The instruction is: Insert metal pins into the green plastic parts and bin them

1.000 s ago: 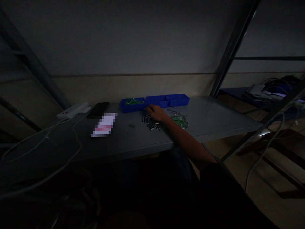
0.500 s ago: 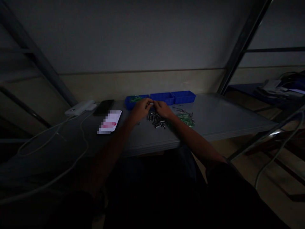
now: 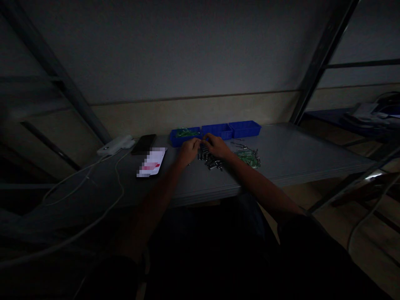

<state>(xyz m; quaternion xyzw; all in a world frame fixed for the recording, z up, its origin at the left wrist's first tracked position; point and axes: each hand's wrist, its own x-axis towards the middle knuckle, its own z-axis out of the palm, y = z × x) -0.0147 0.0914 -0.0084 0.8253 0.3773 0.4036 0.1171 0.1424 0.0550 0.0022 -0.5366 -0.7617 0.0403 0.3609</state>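
My left hand (image 3: 189, 151) and my right hand (image 3: 216, 146) meet fingertip to fingertip over the table, just in front of the blue bins. Both hands are closed in a pinch; whatever lies between the fingers is too small and dark to make out. Below them is a pile of small shiny metal cylinders (image 3: 213, 162). To the right of my right wrist lies a heap of green pieces (image 3: 248, 158), with thin metal parts (image 3: 240, 144) scattered behind it. More green pieces (image 3: 186, 132) fill the left blue bin (image 3: 176, 141).
A middle blue bin (image 3: 225, 132) and a right blue bin (image 3: 245, 129) stand along the wall. On the left are a lit phone (image 3: 153, 161), a dark phone (image 3: 144, 144) and a white power strip (image 3: 115, 145) with cables (image 3: 120, 183). Metal posts (image 3: 325, 62) rise at both sides.
The whole view has shifted slightly, so everything sits a little further right. My hands stay together above the metal pile; the glint seen between the fingertips earlier no longer shows clearly.
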